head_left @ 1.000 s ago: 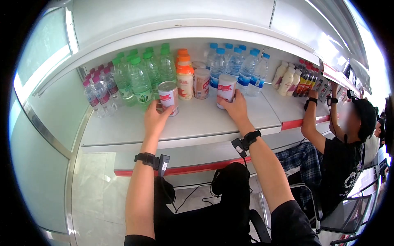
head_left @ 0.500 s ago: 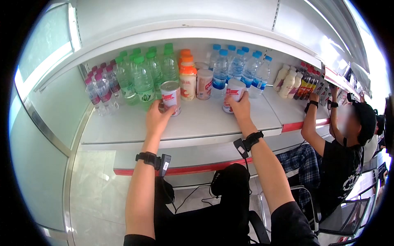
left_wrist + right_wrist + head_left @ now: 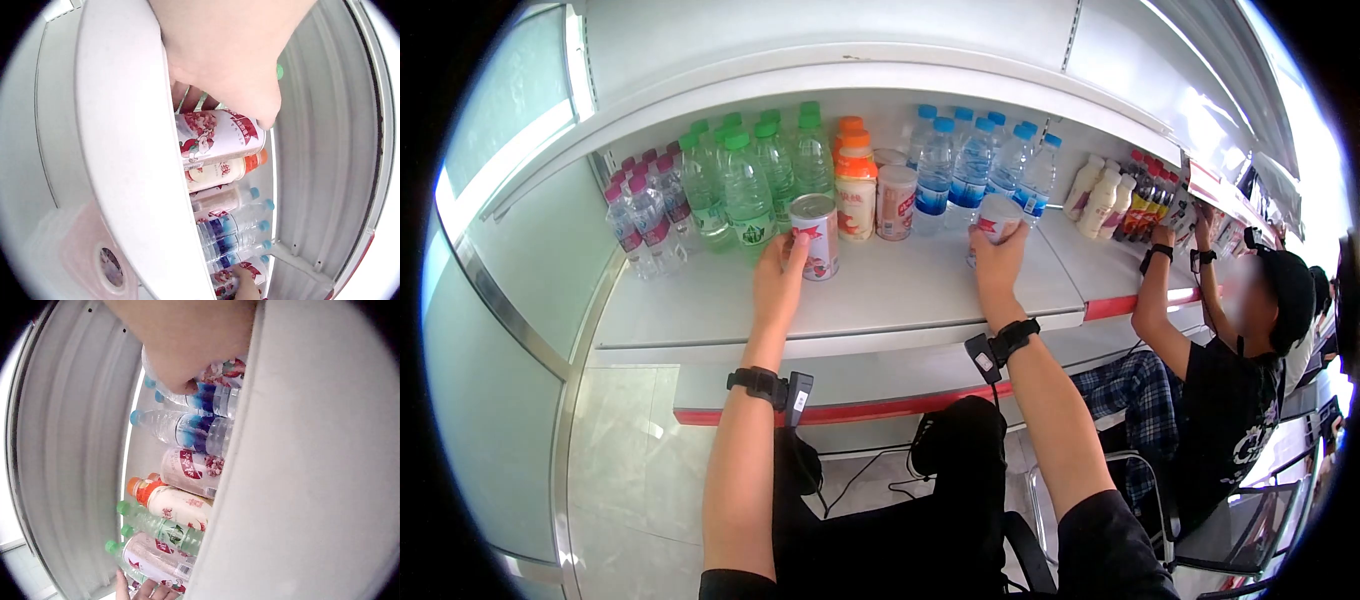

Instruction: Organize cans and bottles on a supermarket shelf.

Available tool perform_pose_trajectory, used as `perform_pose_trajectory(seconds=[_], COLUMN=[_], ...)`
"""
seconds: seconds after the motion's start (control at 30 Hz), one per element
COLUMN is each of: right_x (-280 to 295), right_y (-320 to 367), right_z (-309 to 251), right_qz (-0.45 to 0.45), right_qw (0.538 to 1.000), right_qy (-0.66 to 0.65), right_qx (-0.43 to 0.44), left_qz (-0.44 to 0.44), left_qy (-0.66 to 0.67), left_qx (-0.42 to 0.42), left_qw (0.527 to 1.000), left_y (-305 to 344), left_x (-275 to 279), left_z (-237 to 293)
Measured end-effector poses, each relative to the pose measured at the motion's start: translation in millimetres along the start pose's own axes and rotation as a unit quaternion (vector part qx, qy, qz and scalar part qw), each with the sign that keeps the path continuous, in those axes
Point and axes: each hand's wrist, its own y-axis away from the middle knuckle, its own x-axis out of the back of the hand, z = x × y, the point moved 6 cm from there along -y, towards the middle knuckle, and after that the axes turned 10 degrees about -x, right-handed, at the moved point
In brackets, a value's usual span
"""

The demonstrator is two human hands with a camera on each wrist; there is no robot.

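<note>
One can (image 3: 822,243), left hand (image 3: 777,282) loose alongside; second can (image 3: 999,214), right hand (image 3: 1000,266) gripping — room before shelf edge (image 3: 880,341).

Can (image 3: 215,144) at left hand (image 3: 776,285): Chinese characters on red printed ribbon (image 3: 244,128), too blurred to read | orange-capped bottle (image 3: 215,174): character resembling 线 | black shirt (image 3: 1232,405): white lettering, illegible

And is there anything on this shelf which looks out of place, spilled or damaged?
The left can in front of green bottles and the right can in front of blue-capped bottles seem misplaced: similar cans stand between those groups. No spill or damage shows.
</note>
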Motion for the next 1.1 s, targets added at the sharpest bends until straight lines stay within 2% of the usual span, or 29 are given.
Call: perform_pose_trajectory(seconds=[0.03, 0.07, 0.1, 0.17, 0.2, 0.23, 0.27, 0.3, 0.33, 0.37, 0.4, 0.43, 0.47, 0.5, 0.53, 0.57, 0.6, 0.63, 0.67, 0.7, 0.73, 0.87, 0.93, 0.97, 1.0, 1.03, 1.1], right_x=[5.9, 4.1, 2.0, 0.9, -5.5, -11.2, -10.9, -17.5, -23.5, -21.4, -26.1, -32.1, -33.8, -38.3, -41.3, -40.4, -39.8, -39.0, -38.1, -41.4, -42.9, -40.1, -38.1, -39.0, -35.2, -30.4, -33.8], right_y=[-2.7, -5.8, -9.1, -9.8, -10.2, -8.4, -6.6, -2.7, 4.8, 11.3, 21.2, 28.8, 28.2, 31.1, 36.2, 36.3, 39.0, 43.0, 42.8, 47.0, 50.7, 63.9, 66.6, 63.3, 59.7, 57.5, 59.7], right_z=[4.8, 10.2, 15.2, 16.5, 19.6, 17.8, 14.2, 10.1, 2.6, -6.0, -15.6, -19.1, -15.4, -16.3, -21.0, -21.3, -25.9, -31.3, -33.9, -37.5, -38.4, -46.7, -52.0, -48.9, -48.6, -49.2, -48.0], right_qz=[0.045, 0.045, 0.041, 0.038, -0.01, -0.057, -0.057, -0.126, -0.197, -0.199, -0.265, -0.33, -0.33, -0.351, -0.368, -0.367, -0.366, -0.365, -0.364, -0.399, -0.43, -0.395, -0.395, -0.396, -0.388, -0.374, -0.355], right_qw=[0.998, 0.998, 0.998, 0.997, 0.996, 0.992, 0.992, 0.982, 0.966, 0.966, 0.956, 0.941, 0.94, 0.935, 0.922, 0.922, 0.914, 0.903, 0.903, 0.878, 0.85, 0.859, 0.873, 0.884, 0.886, 0.898, 0.917], right_qy=[-0.032, -0.033, -0.051, -0.068, -0.092, -0.115, -0.116, -0.141, -0.166, -0.166, -0.124, -0.08, -0.08, -0.024, 0.033, 0.033, 0.055, 0.078, 0.077, 0.106, 0.136, 0.124, 0.163, 0.156, 0.164, 0.158, 0.125], right_qx=[0.011, 0.011, 0.017, 0.022, 0.002, -0.018, -0.017, -0.021, -0.025, -0.026, -0.017, -0.009, -0.01, 0.055, 0.118, 0.117, 0.166, 0.214, 0.213, 0.244, 0.273, 0.301, 0.236, 0.192, 0.192, 0.173, 0.132], left_qz=[0.0, -0.001, 0.0, -0.014, -0.015, -0.051, -0.086, -0.086, -0.161, -0.235, -0.234, -0.275, -0.314, -0.336, -0.337, -0.327, -0.316, -0.318, -0.324, -0.328, -0.33, -0.29, -0.279, -0.271, -0.258, -0.124, -0.095], left_qy=[0.012, 0.024, 0.023, 0.119, 0.12, 0.166, 0.211, 0.211, 0.168, 0.124, 0.123, 0.062, 0.001, -0.057, -0.056, -0.081, -0.106, -0.107, -0.152, -0.197, -0.197, -0.205, -0.215, -0.133, -0.047, 0.097, 0.075], left_qx=[-0.029, -0.058, -0.058, -0.018, -0.018, 0.014, 0.044, 0.043, 0.035, 0.028, 0.029, -0.05, -0.13, -0.137, -0.136, -0.174, -0.212, -0.212, -0.247, -0.282, -0.285, -0.306, -0.318, -0.238, -0.155, -0.021, -0.039], left_qw=[1.0, 0.998, 0.998, 0.993, 0.993, 0.985, 0.973, 0.973, 0.972, 0.964, 0.964, 0.958, 0.94, 0.93, 0.93, 0.925, 0.918, 0.918, 0.901, 0.88, 0.878, 0.884, 0.88, 0.923, 0.952, 0.987, 0.992], left_y=[1.6, 2.2, 0.9, -2.2, -2.3, -1.2, -0.4, -0.3, 4.1, 9.6, 10.0, 10.6, 13.2, 15.9, 17.4, 18.3, 19.8, 22.5, 26.9, 29.8, 30.8, 33.0, 31.7, 19.5, 7.9, -12.5, -14.8], left_x=[-2.3, -2.5, -1.7, -4.2, -2.1, -4.9, -9.2, -9.5, -17.2, -24.5, -24.8, -29.0, -34.0, -36.8, -38.5, -38.8, -38.9, -39.6, -41.3, -43.0, -45.0, -59.1, -69.8, -72.8, -85.3, -92.0, -92.9], left_z=[5.1, 10.3, 7.4, -8.9, -15.0, -18.1, -20.5, -20.9, -14.2, -9.3, -5.7, 6.5, 18.3, 21.4, 21.0, 24.1, 27.5, 30.7, 37.0, 42.1, 41.7, 48.8, 50.3, 42.4, 35.6, 28.9, 48.8])
